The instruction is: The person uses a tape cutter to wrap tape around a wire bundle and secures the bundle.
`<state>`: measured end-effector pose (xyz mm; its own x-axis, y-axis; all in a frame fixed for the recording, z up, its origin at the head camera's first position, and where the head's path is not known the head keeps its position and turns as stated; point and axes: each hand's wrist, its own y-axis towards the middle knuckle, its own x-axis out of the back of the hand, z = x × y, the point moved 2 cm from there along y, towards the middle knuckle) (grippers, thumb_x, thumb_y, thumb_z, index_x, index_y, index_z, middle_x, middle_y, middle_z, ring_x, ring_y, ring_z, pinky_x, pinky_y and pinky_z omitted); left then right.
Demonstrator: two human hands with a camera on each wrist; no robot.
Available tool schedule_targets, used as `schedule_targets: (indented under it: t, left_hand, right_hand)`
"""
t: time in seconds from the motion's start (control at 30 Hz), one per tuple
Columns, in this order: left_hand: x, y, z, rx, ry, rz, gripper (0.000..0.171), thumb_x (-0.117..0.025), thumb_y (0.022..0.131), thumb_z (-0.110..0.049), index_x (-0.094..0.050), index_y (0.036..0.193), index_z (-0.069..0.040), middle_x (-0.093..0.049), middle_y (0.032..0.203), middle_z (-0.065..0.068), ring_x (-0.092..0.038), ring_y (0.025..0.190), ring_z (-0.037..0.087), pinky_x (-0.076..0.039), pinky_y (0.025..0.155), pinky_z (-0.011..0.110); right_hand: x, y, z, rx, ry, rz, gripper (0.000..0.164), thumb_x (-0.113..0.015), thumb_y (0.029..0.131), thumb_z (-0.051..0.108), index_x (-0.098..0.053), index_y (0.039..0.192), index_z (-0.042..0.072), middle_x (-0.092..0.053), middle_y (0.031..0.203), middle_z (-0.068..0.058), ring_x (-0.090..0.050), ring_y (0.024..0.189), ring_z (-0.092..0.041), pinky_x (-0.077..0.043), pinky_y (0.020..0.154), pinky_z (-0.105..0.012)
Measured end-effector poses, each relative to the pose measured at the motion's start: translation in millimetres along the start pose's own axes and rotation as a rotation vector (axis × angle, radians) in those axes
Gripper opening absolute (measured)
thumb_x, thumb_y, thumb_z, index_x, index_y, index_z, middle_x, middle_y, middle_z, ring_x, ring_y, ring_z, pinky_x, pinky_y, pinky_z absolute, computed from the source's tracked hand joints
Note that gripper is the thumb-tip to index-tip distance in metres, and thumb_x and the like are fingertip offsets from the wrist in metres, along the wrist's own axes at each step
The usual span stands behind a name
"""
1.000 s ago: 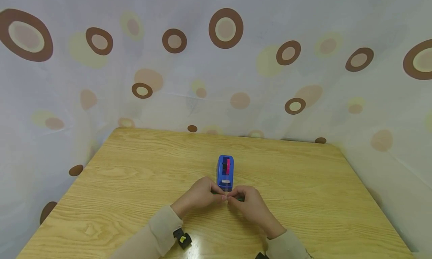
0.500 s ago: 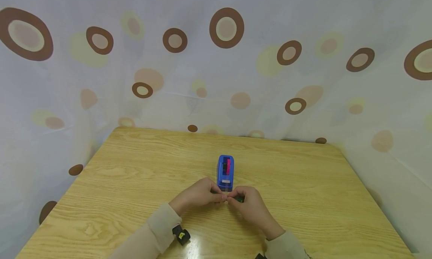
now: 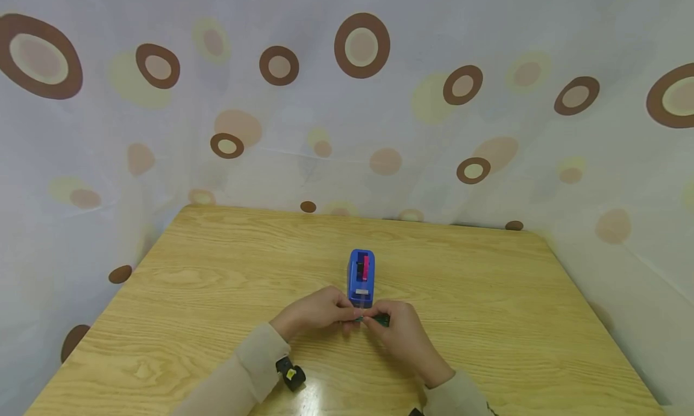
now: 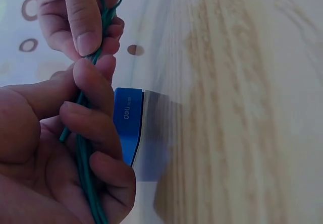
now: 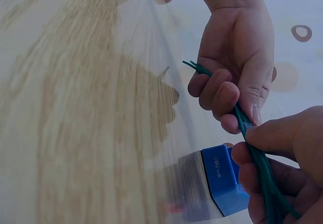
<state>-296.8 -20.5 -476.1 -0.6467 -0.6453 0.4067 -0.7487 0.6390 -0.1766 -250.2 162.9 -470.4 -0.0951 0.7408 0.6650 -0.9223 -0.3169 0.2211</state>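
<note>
A bundle of thin green strands (image 5: 263,171) runs through both hands at the middle of the table. My left hand (image 3: 318,310) pinches it between thumb and fingers, with its loose ends (image 5: 194,66) poking out past the fingers in the right wrist view. Close beside it, my right hand (image 3: 403,330) pinches the bundle with thumb and forefinger. The fingertips of both hands nearly meet. Just beyond them stands a blue tape dispenser (image 3: 353,283) with a pink-cored roll (image 3: 365,268). A faint strip of clear tape (image 3: 362,303) hangs from its front edge toward the fingertips.
A light wooden table (image 3: 217,253) lies under the hands and dispenser. Behind it and at the sides hangs a pale curtain (image 3: 325,115) with brown ring prints. A black wrist strap (image 3: 291,374) shows at my left cuff.
The left thumb has slid over the bundle, and its other fingers now show lower. More of the green strands shows at the right fingers. The dispenser stays in place.
</note>
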Motion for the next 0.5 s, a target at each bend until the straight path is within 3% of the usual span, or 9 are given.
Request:
schedule_targets:
  t: [0.33, 0.5]
  left_hand:
    - [-1.1, -0.5, -0.5, -0.015, 0.061, -0.075, 0.039, -0.063, 0.098, -0.025, -0.073, 0.067, -0.004, -0.063, 0.062, -0.001, -0.029, 0.051, 0.007, -0.022, 0.047, 0.023]
    - [-2.1, -1.5, -1.4, -0.008, 0.093, -0.114, 0.038, -0.065, 0.098, -0.025, -0.072, 0.065, -0.007, -0.048, 0.053, -0.007, -0.03, 0.049, 0.008, -0.022, 0.045, 0.023]
  right_hand:
    - [-0.2, -0.2, -1.4, -0.026, -0.005, -0.005, 0.007, -0.074, 0.09, 0.016, -0.076, 0.089, 0.009, -0.072, 0.088, 0.006, -0.059, 0.079, -0.007, -0.049, 0.07, -0.026]
    - [0.5, 0.1, -1.0, -0.056, 0.03, 0.004, 0.005, -0.075, 0.089, 0.014, -0.076, 0.09, 0.009, -0.072, 0.09, 0.006, -0.062, 0.084, -0.01, -0.051, 0.073, -0.029]
